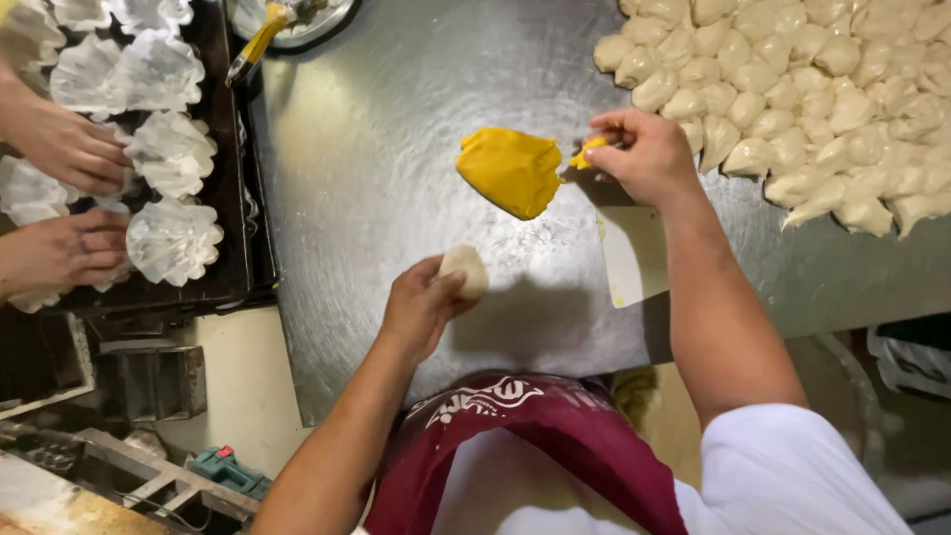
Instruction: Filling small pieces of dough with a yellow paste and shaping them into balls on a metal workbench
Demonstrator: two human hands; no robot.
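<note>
My left hand point(421, 305) holds a small pale dough piece point(466, 269) just above the steel table point(386, 149). My right hand point(644, 154) pinches a small bit of yellow filling point(586, 151) between its fingertips. A larger lump of the same yellow filling point(510, 170) lies on the table just left of that hand. A big heap of several pale dough pieces point(792, 89) covers the table's far right, close behind my right hand.
A white scraper point(634, 260) lies on the table under my right forearm. At left, another person's hands point(64, 198) handle white fluted paper cups point(170, 154) on a dark tray point(253, 228). A metal bowl point(297, 25) with a yellow-handled tool stands at the back.
</note>
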